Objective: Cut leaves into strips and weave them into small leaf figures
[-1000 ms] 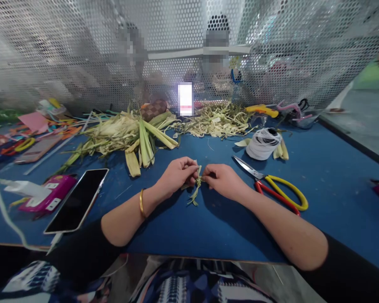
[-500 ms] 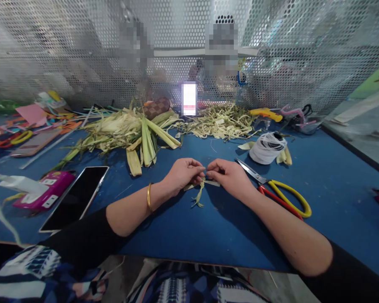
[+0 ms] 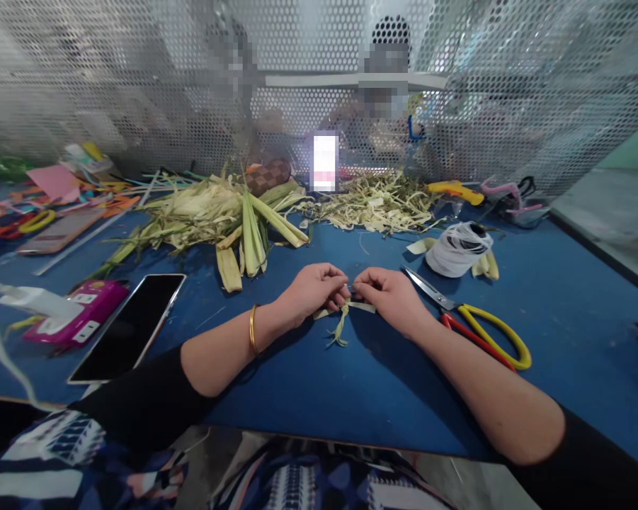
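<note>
A small knotted piece of pale green corn husk (image 3: 340,330) hangs at the middle of the table, its frayed tail pointing down and flat strips sticking out to both sides. Over its top, my left hand (image 3: 321,289) is closed, with thumb and fingers pinched on the husk. Close by on the right, my right hand (image 3: 385,292) is also pinched, its fingertips nearly meeting the left ones. Something thin and pale shows between the fingertips, too fine to make out. Scissors (image 3: 472,319) with red and yellow handles lie open beside my right hand, near a spool of white string (image 3: 458,249).
Corn husks (image 3: 202,212) are heaped at the back left, shredded husk (image 3: 377,205) at the back centre. A dark phone (image 3: 130,327) and a purple power strip (image 3: 79,315) lie left. A yellow tool (image 3: 455,191) sits back right. A perforated metal screen (image 3: 297,106) closes off the back.
The view has shifted slightly, so most things sit a little further right. Both hands stay pinched over the husk piece in nearly the same pose.
</note>
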The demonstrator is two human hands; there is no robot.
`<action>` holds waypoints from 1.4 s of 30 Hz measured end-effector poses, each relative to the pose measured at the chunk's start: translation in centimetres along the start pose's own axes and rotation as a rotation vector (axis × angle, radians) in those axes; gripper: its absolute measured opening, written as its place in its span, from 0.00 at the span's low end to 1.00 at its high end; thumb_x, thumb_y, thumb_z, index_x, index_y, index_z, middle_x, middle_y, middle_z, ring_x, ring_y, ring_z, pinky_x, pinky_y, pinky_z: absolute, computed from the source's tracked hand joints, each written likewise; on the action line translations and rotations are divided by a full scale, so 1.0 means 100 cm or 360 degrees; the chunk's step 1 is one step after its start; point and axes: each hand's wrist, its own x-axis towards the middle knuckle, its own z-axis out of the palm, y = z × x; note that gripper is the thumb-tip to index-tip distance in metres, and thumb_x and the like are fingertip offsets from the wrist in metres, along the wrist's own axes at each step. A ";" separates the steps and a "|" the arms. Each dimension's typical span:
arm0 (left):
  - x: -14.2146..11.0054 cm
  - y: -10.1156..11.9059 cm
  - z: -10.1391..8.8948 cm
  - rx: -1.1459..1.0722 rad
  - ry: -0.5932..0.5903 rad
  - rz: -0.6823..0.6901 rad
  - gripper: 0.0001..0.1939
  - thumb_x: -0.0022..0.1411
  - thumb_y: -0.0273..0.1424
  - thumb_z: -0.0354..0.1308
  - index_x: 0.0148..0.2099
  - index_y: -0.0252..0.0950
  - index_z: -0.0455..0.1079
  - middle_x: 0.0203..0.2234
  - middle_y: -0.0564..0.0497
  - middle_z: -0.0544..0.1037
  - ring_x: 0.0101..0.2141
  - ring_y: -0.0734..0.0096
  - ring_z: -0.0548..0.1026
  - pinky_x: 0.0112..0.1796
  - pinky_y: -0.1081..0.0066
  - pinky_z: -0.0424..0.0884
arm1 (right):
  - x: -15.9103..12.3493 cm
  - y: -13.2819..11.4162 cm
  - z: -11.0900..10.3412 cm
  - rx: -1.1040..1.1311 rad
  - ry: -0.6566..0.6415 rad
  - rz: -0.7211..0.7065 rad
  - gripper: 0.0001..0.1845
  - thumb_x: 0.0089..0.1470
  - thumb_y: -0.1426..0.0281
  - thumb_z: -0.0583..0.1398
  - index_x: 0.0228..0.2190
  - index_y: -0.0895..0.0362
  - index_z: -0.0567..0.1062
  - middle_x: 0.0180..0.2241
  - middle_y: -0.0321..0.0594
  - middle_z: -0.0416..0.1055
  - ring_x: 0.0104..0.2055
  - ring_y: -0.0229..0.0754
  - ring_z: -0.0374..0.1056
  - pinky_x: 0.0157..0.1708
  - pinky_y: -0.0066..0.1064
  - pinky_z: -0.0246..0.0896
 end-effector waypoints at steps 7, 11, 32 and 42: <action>0.000 -0.003 -0.005 -0.0019 -0.0069 -0.0002 0.05 0.56 0.20 0.58 0.35 0.32 0.65 0.20 0.54 0.73 0.20 0.80 0.70 0.25 0.78 0.68 | 0.000 0.002 0.000 0.0044 0.0005 0.0013 0.10 0.49 0.65 0.57 0.24 0.58 0.74 0.21 0.34 0.70 0.21 0.33 0.58 0.21 0.25 0.50; -0.001 -0.003 -0.005 -0.0015 -0.0077 0.0012 0.05 0.56 0.22 0.58 0.34 0.33 0.65 0.22 0.53 0.74 0.21 0.81 0.69 0.23 0.79 0.66 | -0.001 0.000 0.000 0.0064 0.0019 0.0026 0.10 0.49 0.64 0.56 0.24 0.57 0.73 0.20 0.34 0.69 0.21 0.34 0.60 0.22 0.26 0.51; 0.001 -0.003 -0.011 -0.0022 -0.0241 -0.0043 0.02 0.55 0.24 0.60 0.34 0.31 0.71 0.24 0.50 0.76 0.22 0.80 0.71 0.23 0.79 0.67 | 0.000 0.003 0.000 0.0089 0.0073 0.0036 0.09 0.50 0.66 0.56 0.24 0.57 0.72 0.19 0.33 0.68 0.22 0.35 0.62 0.23 0.27 0.54; 0.003 -0.007 -0.008 -0.0189 -0.0090 0.0031 0.06 0.56 0.21 0.58 0.36 0.32 0.64 0.23 0.52 0.75 0.22 0.79 0.73 0.27 0.76 0.71 | 0.001 0.003 -0.002 0.0356 0.0007 0.0095 0.15 0.46 0.68 0.58 0.38 0.58 0.75 0.20 0.32 0.69 0.22 0.35 0.64 0.24 0.27 0.58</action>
